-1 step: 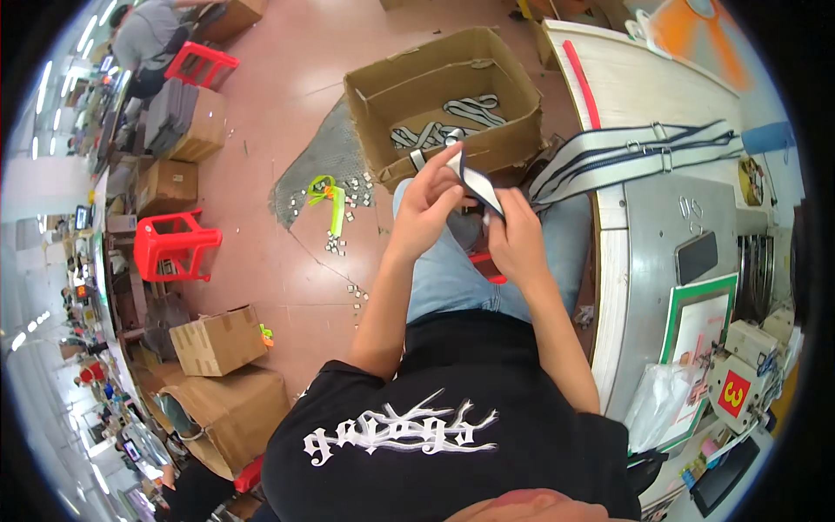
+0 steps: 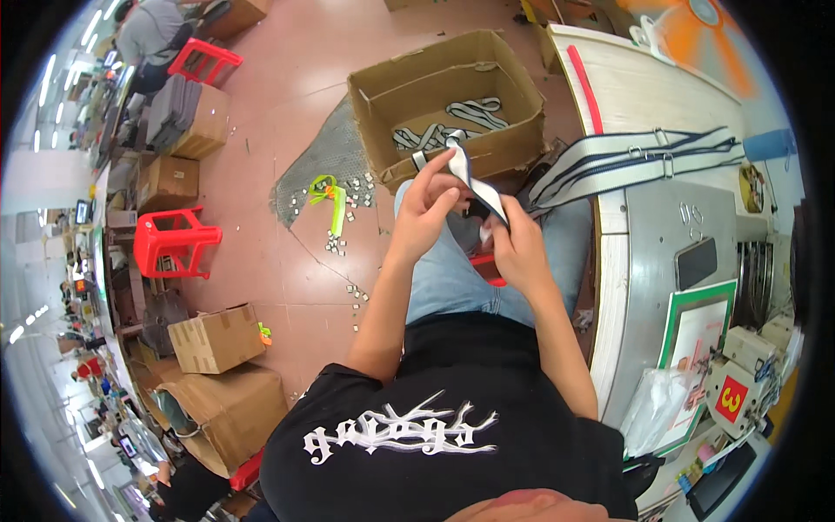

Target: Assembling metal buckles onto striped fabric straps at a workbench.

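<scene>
A white webbing strap with dark blue edges [image 2: 480,193] runs between my hands above my lap, its far end hanging over the near wall of the cardboard box [image 2: 461,165]. My left hand [image 2: 424,209] has fingers closed about the strap, index finger stretched along it. Thumb and fingers of my right hand [image 2: 518,248] pinch the strap's nearer part. A small pale piece shows beside the right fingertips, too blurred to name. More straps of the same kind [image 2: 477,111] lie coiled inside the box.
On the right, a bundle of straps with metal buckles [image 2: 626,161] crosses the worktable [image 2: 613,287]. A phone [image 2: 696,263], metal rings and a machine [image 2: 738,383] are there too. Small pieces [image 2: 335,246] litter the floor at left, near a red stool [image 2: 178,245] and cartons [image 2: 217,339].
More of the strap shows between my hands, and its upper loop now stands clear above the left fingers. My right hand has shifted slightly down.
</scene>
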Demonstrator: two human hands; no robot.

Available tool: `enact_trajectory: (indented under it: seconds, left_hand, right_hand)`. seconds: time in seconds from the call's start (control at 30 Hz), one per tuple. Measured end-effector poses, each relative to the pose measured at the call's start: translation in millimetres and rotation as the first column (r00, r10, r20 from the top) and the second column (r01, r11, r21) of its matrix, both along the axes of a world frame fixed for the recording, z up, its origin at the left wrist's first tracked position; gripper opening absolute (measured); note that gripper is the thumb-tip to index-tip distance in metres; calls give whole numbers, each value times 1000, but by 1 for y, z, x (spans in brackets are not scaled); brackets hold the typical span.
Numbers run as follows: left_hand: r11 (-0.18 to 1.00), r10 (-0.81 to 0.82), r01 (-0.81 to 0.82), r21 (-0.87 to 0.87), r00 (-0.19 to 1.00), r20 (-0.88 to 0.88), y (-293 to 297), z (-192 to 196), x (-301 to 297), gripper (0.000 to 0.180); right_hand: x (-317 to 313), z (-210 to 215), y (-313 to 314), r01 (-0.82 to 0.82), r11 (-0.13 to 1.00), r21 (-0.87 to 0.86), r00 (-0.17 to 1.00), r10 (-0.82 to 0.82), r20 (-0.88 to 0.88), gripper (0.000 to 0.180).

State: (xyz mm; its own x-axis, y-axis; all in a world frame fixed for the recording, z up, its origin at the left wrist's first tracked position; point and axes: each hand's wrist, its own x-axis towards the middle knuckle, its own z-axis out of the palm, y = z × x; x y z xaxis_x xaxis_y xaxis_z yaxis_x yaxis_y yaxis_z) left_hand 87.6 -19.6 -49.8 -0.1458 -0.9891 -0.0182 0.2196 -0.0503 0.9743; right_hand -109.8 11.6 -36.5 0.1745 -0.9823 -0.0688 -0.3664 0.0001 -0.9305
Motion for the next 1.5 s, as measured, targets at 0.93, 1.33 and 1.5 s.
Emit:
enact_trajectory:
  seconds: [0.93, 1.33, 1.5]
  left_hand:
    - [875, -147, 352, -333, 848, 509, 66, 15, -35, 45]
    - [725, -613, 688, 42, 616, 494, 122, -16, -19, 46]
    - [600, -520, 711, -368, -3, -854, 5, 9, 7, 66]
  right_hand:
    - [-7, 2, -46, -329, 778, 536, 661, -216, 719, 48]
    - [-2, 88, -90, -70, 984, 164, 765, -53, 641, 28]
    - [3, 112, -13, -476, 876, 79, 691, 317, 650, 21]
